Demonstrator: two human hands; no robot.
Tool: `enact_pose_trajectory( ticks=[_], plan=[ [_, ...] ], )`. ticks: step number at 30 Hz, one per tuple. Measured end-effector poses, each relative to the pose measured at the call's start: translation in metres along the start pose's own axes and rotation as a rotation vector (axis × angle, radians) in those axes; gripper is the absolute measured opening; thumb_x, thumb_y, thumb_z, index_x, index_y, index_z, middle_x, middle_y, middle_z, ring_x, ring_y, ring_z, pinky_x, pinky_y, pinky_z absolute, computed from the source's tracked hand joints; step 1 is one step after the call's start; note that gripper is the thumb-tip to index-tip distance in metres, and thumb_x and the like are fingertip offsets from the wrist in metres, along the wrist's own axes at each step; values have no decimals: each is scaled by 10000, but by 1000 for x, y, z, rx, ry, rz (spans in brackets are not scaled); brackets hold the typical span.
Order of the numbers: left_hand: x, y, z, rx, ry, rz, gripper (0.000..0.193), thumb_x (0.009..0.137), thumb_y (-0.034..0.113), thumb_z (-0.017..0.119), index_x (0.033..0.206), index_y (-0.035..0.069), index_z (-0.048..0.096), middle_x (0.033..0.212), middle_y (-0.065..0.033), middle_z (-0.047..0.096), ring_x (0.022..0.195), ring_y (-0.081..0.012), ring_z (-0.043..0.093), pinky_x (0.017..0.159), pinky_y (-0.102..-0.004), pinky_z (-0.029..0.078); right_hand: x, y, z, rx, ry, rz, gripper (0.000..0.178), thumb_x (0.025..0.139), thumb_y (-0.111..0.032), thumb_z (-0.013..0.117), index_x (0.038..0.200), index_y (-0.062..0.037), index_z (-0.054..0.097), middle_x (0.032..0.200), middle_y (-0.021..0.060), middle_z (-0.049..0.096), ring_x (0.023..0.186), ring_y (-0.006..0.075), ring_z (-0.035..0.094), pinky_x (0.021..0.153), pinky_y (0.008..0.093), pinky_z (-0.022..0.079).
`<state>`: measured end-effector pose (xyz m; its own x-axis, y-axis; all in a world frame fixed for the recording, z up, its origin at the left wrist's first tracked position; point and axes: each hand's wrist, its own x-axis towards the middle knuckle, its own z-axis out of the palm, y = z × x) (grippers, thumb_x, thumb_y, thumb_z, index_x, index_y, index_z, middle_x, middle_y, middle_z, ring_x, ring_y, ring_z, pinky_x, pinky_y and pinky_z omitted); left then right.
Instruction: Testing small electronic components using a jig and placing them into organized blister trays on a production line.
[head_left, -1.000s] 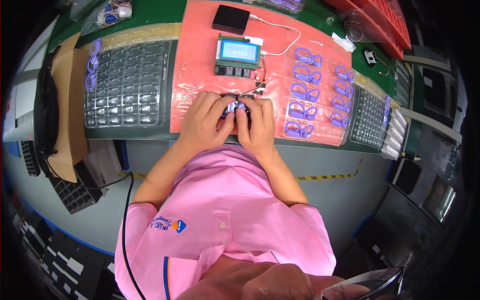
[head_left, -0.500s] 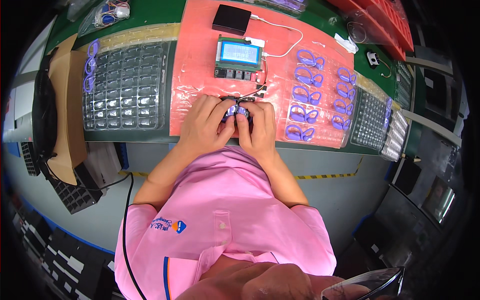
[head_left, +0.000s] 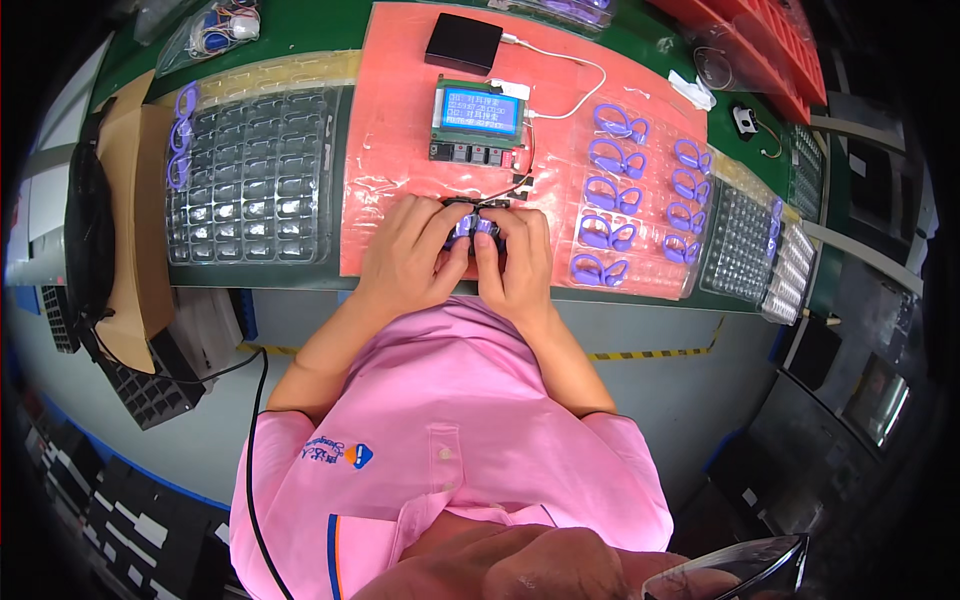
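Near the front edge of the green worktop (head_left: 310,30), about midway along it, two small glossy purple pieces (head_left: 463,229) sit side by side at a dark fixture (head_left: 495,203). They lie between the left hand (head_left: 405,250) and right hand (head_left: 520,257), neither clearly nearer. Each hand is narrowed, thumb and forefinger holding the piece on its own side; fingers hide the pieces' long axes.

Small screen (head_left: 482,110) now shows sharp lines of light characters on darker blue; earlier it's paler, text washed out. Table (head_left: 318,28) sits slightly lower in view than at first.
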<state>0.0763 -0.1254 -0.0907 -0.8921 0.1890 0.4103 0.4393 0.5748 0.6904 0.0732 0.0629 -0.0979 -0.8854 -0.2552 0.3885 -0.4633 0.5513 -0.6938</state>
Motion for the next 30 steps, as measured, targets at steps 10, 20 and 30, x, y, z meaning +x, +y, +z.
enact_pose_trajectory(
  ticks=[10,20,30],
  plan=[
    [0,-1,-4,-42,-38,34,388,861,73,759,1233,-17,694,992,-155,612,847,-349,585,744,-442,495,5,-2,1,-10,1,-13,261,938,-65,725,1176,18,659,1036,184,624,904,373,590,794,452,494],
    [0,0,-4,-73,-44,71,352,803,77,792,1129,-3,686,970,-153,614,864,-351,597,759,-456,496,-1,-2,-6,145,72,45,192,931,-47,737,1088,-8,634,950,148,604,761,281,575,669,381,470],
    [-12,-11,-7,-229,-16,-96,350,821,-96,702,1161,-15,691,978,-102,612,836,-209,565,758,-336,488,-4,-8,-60,253,221,29,232,939,-1,770,1154,-9,682,1069,127,682,858,198,652,746,318,534]
  ],
)
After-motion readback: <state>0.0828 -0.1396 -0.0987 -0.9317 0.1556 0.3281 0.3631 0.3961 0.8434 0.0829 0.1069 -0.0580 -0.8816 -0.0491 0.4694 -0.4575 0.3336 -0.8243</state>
